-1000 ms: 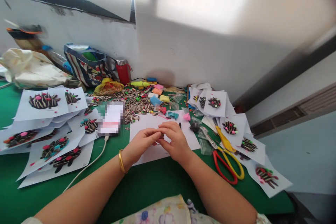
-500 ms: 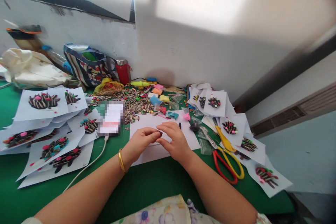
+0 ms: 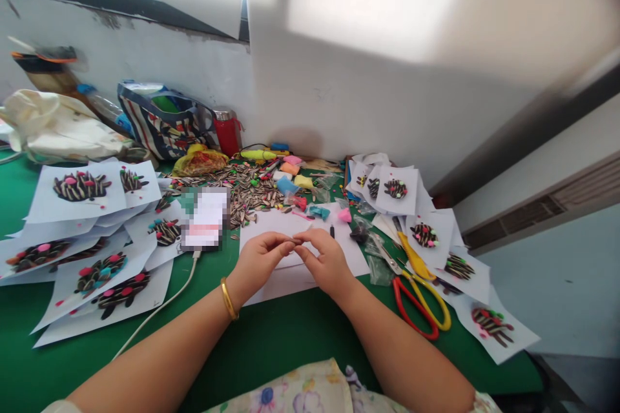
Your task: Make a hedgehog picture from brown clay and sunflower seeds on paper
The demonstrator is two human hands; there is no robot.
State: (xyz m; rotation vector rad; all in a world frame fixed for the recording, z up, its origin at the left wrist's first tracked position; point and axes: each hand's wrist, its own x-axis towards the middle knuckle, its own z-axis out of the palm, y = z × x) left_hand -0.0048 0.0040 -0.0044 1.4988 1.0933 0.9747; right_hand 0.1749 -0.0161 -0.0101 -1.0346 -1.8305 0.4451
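Over the white paper sheet, my left hand and my right hand meet at the fingertips. Both are closed in a pinch on a small dark piece, mostly covered by the fingers; its material is too small to make out. A gold bangle circles my left wrist. Beyond my hands lie a pink lump of clay, a teal one and a red one. A dark lump in plastic wrap and a black pen are just past my right hand.
Sunflower seeds are heaped at the back. To the right lie red-and-yellow scissors and a yellow-handled tool. Papers with seed-covered figures are stacked left and right. A phone with a cable, a red flask and bags stand left.
My right fingers have curled in from a more spread pose, and the fingertips of both hands now meet on the small dark piece. The things on the table have not moved.
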